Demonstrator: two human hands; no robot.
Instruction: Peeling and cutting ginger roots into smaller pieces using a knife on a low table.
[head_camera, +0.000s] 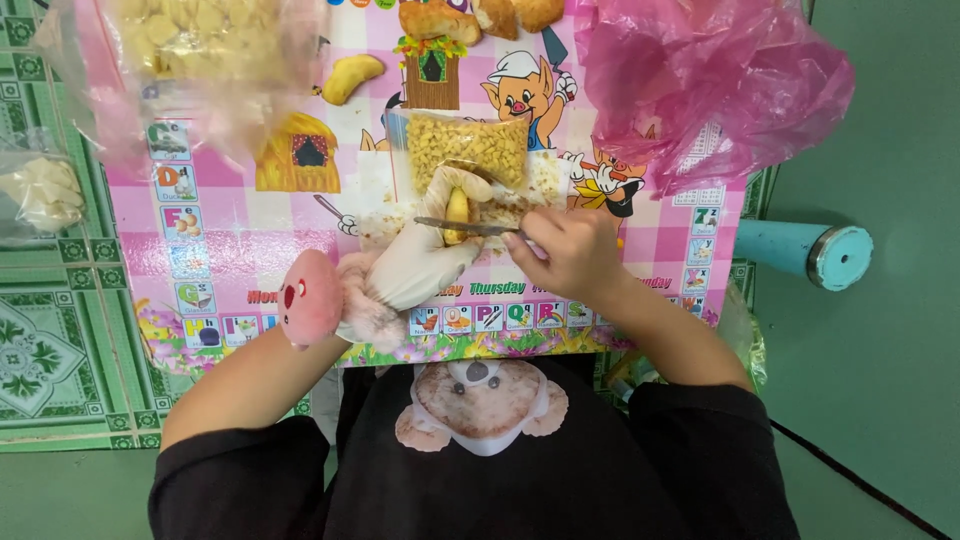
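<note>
Head view, looking down on the work.

- Left hand (425, 262), in a pale cream rubber glove with a pink plush cuff (310, 298) at the wrist: centre of frame, closed around a small yellow curved nut (457, 214), which is pinched upright between gloved thumb and fingers.
- Right hand (565, 250), bare: just right of centre, closed on the handle of a thin dark metal blade (466, 227). The blade is laid level across the nut and touches it.
- Clear plastic bag of yellow nut pieces (467, 148): just above the hands, touching the glove's fingertips or very near; which cannot be told.
- Pink checked picture-and-alphabet board (215, 215): the working surface; crumbs and shell scraps are scattered around the hands.
- Larger whole yellow nut (352, 78): upper centre-left, well apart from the hands.
- Blurred clear bag of pale pieces (190, 40): upper left.
- Crumpled pink plastic bag (700, 80): upper right.
- Teal cylinder (810, 252): right edge, off the board.

Handling note, as a judgement: the nut is best kept gripped low, gloved fingertips below the blade's line. The cut is best made with light strokes directed away from the thumb, over the board so scraps are caught.
</note>
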